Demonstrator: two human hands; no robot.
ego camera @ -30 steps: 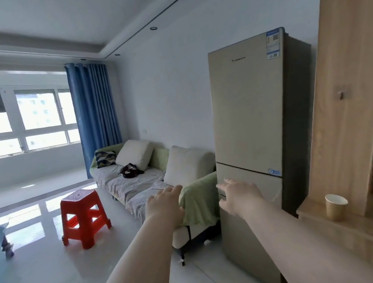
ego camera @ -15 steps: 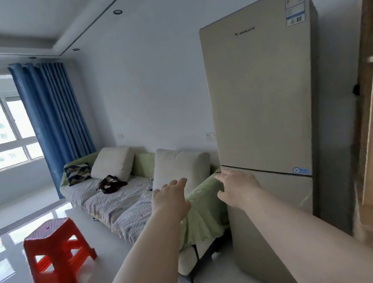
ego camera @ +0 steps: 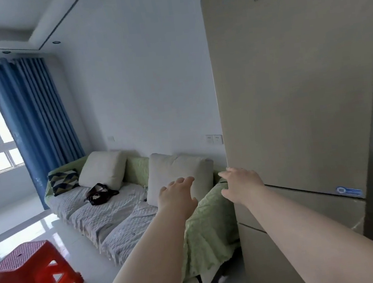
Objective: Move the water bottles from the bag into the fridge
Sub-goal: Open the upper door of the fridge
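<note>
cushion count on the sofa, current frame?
3. Patterned cushion at the far end of the sofa; cream cushion beside it; larger cream cushion nearest the fridge, partly behind the left hand. More could be hidden there.

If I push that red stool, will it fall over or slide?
It would probably slide: the stool looks like thin plastic, so it is likely light, and the floor is glossy. Its legs splay outward, so tipping seems unlikely unless it is pushed high up. It looks stiff, not floppy.

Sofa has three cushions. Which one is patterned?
The small dark cushion at the far end of the sofa, beside the blue curtain; the middle cushion and the near cushion are plain off-white.
</note>
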